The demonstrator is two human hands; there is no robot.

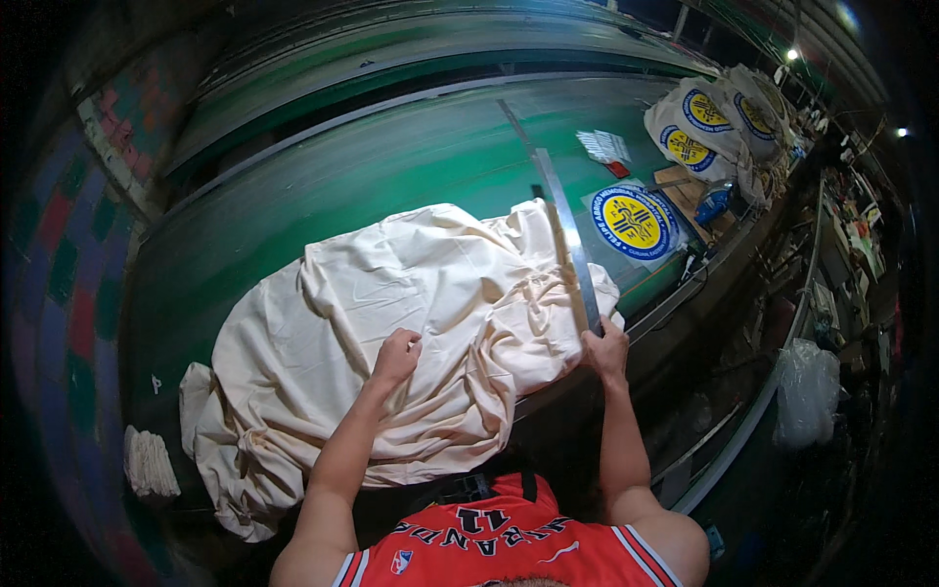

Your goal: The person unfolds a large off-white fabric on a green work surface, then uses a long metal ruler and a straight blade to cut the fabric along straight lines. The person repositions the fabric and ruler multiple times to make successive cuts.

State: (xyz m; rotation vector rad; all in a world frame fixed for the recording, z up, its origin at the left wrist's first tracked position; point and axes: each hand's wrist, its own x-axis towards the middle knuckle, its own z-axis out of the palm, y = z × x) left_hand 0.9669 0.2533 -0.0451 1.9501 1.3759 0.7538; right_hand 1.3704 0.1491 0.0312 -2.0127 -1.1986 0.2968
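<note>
A large cream cloth [391, 279] lies rumpled over the near part of a long green table, with folds bunched at its right end and a corner hanging off the near left side. My left hand [396, 356] is closed, its fingers curled in over the middle of the cloth; whatever it may hold is hidden. At the cloth's right end, my right hand [606, 350] grips the near end of a long metal straightedge [565, 220]. The bar slants away from me toward the far side, crossing the cloth's right edge.
The green table [372, 166] carries a round blue-and-yellow printed emblem sheet [634, 223], a blue object [715, 203] and white strips [603, 147]. Printed cream cloth bundles [696, 122] sit at far right. Folded white cloth [150, 464] lies at left; a clear plastic bag [808, 391] hangs at right.
</note>
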